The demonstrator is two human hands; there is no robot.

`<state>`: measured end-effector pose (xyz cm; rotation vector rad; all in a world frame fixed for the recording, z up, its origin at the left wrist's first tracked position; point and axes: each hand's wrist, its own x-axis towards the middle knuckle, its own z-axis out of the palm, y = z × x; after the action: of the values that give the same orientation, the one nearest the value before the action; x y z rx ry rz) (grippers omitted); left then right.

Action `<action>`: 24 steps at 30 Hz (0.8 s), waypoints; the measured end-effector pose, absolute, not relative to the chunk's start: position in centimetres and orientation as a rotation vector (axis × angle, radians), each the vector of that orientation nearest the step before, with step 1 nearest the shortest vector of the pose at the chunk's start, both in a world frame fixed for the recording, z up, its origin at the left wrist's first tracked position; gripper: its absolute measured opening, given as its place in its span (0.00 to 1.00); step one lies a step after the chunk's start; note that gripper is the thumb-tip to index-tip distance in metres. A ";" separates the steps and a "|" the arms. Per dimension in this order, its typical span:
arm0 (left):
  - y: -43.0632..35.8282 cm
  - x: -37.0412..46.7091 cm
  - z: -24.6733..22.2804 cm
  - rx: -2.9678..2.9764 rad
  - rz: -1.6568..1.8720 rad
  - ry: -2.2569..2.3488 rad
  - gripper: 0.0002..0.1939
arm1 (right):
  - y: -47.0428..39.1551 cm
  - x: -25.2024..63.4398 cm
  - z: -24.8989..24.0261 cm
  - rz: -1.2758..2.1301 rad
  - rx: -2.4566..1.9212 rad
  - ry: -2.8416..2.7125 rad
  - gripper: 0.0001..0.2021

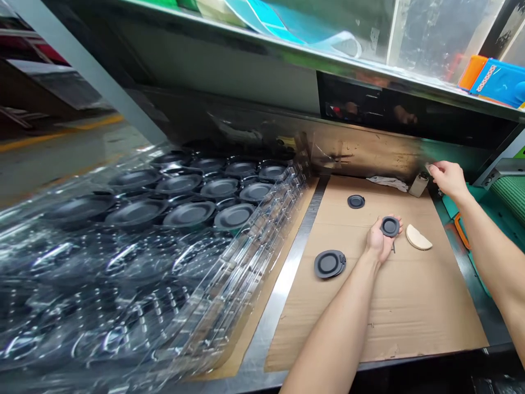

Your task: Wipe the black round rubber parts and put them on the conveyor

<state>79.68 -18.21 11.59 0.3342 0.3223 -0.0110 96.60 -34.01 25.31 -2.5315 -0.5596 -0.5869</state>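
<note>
My left hand (381, 239) is palm up over the cardboard sheet, with a round black dish-shaped part (389, 226) gripped at the fingers. My right hand (450, 178) is closed in a pinch just above and to the right of a small pale bottle (419, 185). A small light-coloured bit shows at its fingertips, too small to name. Another black round part (356, 201) lies on the cardboard beyond my left hand. Nearer and to the left rests a black part with a clip-like edge (329, 264). A cream half-round pad (418, 237) lies right of my left hand.
Clear plastic trays (262, 241), stacked and holding several black round parts, fill the left side. The cardboard sheet (410, 306) covers the metal bench. A white cloth (388, 182) lies at the back. A green conveyor belt (511, 189) and an orange handle (461, 232) are at right.
</note>
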 end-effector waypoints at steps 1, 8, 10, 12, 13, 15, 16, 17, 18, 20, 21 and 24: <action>-18.2 79.7 11.6 0.332 -0.010 0.314 0.20 | -33.7 94.0 24.5 -0.559 -2.474 -0.629 0.17; -18.5 80.0 11.1 0.360 -0.016 0.284 0.22 | -30.9 82.0 14.2 -0.315 -2.460 -0.943 0.12; -18.6 80.0 10.9 0.376 -0.008 0.282 0.22 | -30.4 82.1 12.5 -0.355 -2.492 -0.888 0.13; -18.7 80.0 10.7 0.389 -0.004 0.292 0.22 | -30.4 82.6 11.9 -0.324 -2.481 -0.945 0.12; -18.8 80.0 10.7 0.395 -0.006 0.297 0.22 | -30.5 82.8 11.9 -0.278 -2.468 -1.009 0.11; -18.9 80.0 10.7 0.416 -0.005 0.305 0.22 | -30.8 83.0 12.1 -0.216 -2.483 -1.071 0.10; -19.0 79.9 10.7 0.430 -0.001 0.306 0.21 | -31.0 83.0 12.2 -0.223 -2.516 -1.038 0.10; -19.0 79.9 10.7 0.444 0.003 0.304 0.20 | -31.0 82.9 12.3 -0.252 -2.551 -0.977 0.11; -19.0 79.8 10.7 0.456 0.010 0.300 0.20 | -31.0 82.8 12.4 -0.286 -2.572 -0.918 0.12; -19.1 79.7 10.8 0.472 0.015 0.293 0.20 | -30.9 82.6 12.6 -0.306 -2.554 -0.917 0.12; -19.1 79.7 10.8 0.476 0.016 0.289 0.21 | -30.8 82.5 12.7 -0.277 -2.529 -0.978 0.12; -19.0 79.6 10.7 0.497 0.003 0.294 0.23 | -30.8 82.3 13.2 -0.187 -2.560 -1.038 0.11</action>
<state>79.62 -19.02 10.69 0.4968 0.2939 0.0034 82.25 -30.76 13.18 -2.5605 -1.0381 -0.1874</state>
